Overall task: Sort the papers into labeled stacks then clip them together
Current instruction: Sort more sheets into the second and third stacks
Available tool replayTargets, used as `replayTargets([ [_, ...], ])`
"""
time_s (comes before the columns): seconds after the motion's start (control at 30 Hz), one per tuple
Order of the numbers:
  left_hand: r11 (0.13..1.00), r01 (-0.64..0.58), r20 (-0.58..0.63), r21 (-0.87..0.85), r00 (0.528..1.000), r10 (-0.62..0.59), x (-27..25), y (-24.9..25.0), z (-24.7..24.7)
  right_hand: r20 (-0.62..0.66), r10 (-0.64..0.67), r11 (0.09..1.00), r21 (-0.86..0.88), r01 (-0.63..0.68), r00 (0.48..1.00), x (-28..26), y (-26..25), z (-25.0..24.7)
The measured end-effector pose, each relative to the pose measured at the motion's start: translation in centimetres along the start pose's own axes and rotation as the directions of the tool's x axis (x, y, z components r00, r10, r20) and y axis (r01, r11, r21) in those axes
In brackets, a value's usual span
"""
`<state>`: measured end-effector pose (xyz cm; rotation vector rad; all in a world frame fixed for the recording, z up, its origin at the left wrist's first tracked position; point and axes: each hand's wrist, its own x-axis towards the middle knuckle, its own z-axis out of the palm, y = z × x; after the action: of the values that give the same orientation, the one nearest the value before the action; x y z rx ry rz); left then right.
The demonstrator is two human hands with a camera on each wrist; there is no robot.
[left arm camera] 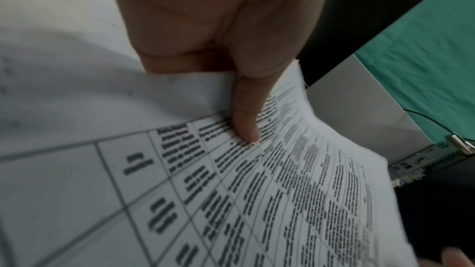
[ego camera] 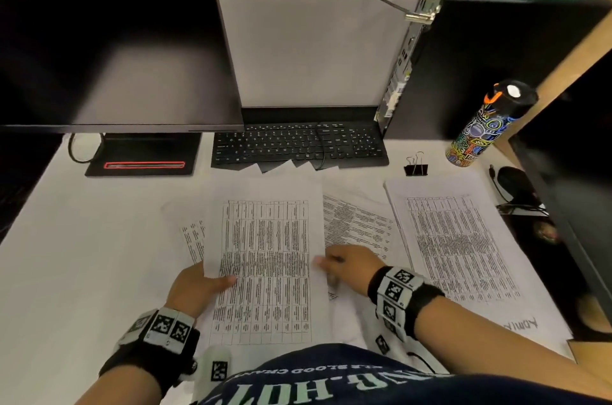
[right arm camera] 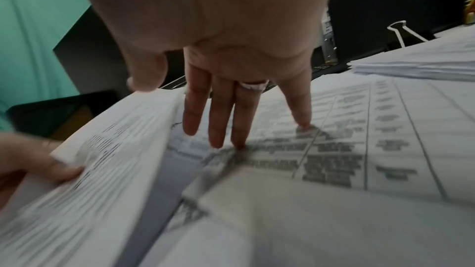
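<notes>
A printed table sheet (ego camera: 265,272) is raised off the desk in front of me. My left hand (ego camera: 212,280) pinches its left edge, with the thumb (left arm camera: 245,121) on top of the print and the other fingers hidden beneath. My right hand (ego camera: 331,263) is at the sheet's right edge, its straight fingers (right arm camera: 218,125) touching the loose papers (ego camera: 357,222) that lie under it. A neat stack (ego camera: 463,249) lies to the right on a sheet with a handwritten label (ego camera: 520,323). A black binder clip (ego camera: 416,167) stands behind that stack.
A keyboard (ego camera: 298,146) and a monitor (ego camera: 109,40) stand at the back, with a PC tower (ego camera: 480,56) at the back right. A patterned bottle (ego camera: 483,126) and a mouse (ego camera: 513,179) sit by the right edge. Paper corners overlap the keyboard's front.
</notes>
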<state>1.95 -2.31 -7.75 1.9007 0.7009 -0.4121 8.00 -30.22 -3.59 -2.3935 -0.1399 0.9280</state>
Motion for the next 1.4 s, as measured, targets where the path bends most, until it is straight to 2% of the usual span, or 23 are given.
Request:
replayTargets([
  [0.1, 0.999, -0.012, -0.004, -0.045, 1.0, 0.012, -0.9, -0.1, -0.5, -0.191, 0.05, 0.975, 0.222, -0.006, 0.98, 1.1, 0.2, -2.7],
  [0.2, 0.998, -0.034, 0.018, -0.053, 0.999, 0.035, -1.5, -0.2, -1.0, -0.294, 0.077, 0.974, 0.227, -0.009, 0.953, 2.5, 0.8, -5.3],
  [0.4, 0.995, -0.096, 0.065, 0.012, 0.993, 0.095, -2.2, -0.1, -1.6, -0.277, 0.011, 0.991, 0.134, 0.027, 0.961, 5.0, 0.3, -7.6],
  [0.5, 0.991, -0.124, 0.084, 0.046, 0.989, 0.119, -2.5, -0.1, -1.8, -0.248, -0.029, 0.982, 0.176, 0.074, 0.968, 5.2, -0.1, -7.6],
  [0.57, 0.992, -0.12, 0.038, 0.023, 0.992, 0.119, -2.6, -0.1, -1.9, -0.268, -0.081, 0.954, 0.257, 0.152, 0.96, 5.2, -0.4, -7.3],
  [0.73, 0.976, -0.147, -0.108, -0.158, 0.986, 0.131, -2.6, 0.8, -2.9, -0.362, -0.127, 0.865, 0.415, 0.282, 0.923, 5.2, -2.8, -7.7],
  [0.8, 0.969, -0.152, -0.106, -0.196, 0.985, 0.133, -2.4, 1.5, -3.5, -0.319, -0.124, 0.789, 0.542, 0.289, 0.94, 5.1, -3.4, -7.6],
  [0.9, 0.962, -0.17, -0.061, -0.215, 0.985, 0.16, -2.2, 2.5, -3.9, -0.221, -0.111, 0.593, 0.768, 0.243, 0.969, 5.1, -3.6, -6.7],
  [1.0, 0.949, -0.16, -0.001, -0.272, 0.986, 0.166, -2.5, 3.6, -3.8, -0.17, -0.136, 0.411, 0.887, 0.212, 0.976, 4.7, -4.1, -5.5],
  [1.07, 0.939, -0.123, 0.054, -0.321, 0.988, 0.147, -2.8, 3.9, -3.7, -0.122, -0.154, 0.328, 0.93, 0.167, 0.981, 4.6, -4.3, -4.5],
  [1.13, 0.919, -0.095, 0.104, -0.382, 0.984, 0.145, -3.2, 3.9, -3.5, -0.08, -0.107, 0.35, 0.93, 0.113, 0.991, 4.3, -4.8, -3.2],
  [1.17, 0.916, -0.088, 0.122, -0.392, 0.982, 0.147, -3.3, 3.8, -3.4, -0.076, -0.058, 0.403, 0.911, 0.093, 0.995, 4.2, -4.9, -2.6],
  [1.23, 0.919, -0.11, 0.1, -0.378, 0.982, 0.158, -3.5, 3.8, -3.2, -0.1, -0.032, 0.599, 0.794, 0.099, 0.994, 4.1, -5.1, -1.7],
  [1.3, 0.909, -0.129, 0.054, -0.395, 0.985, 0.163, -3.6, 3.7, -3.0, -0.06, -0.098, 0.783, 0.612, 0.114, 0.993, 3.7, -5.4, -1.4],
  [1.4, 0.899, -0.115, 0.048, -0.422, 0.988, 0.149, -3.8, 2.8, -3.0, 0.018, -0.102, 0.92, 0.382, 0.087, 0.995, 4.0, -3.9, -1.9],
])
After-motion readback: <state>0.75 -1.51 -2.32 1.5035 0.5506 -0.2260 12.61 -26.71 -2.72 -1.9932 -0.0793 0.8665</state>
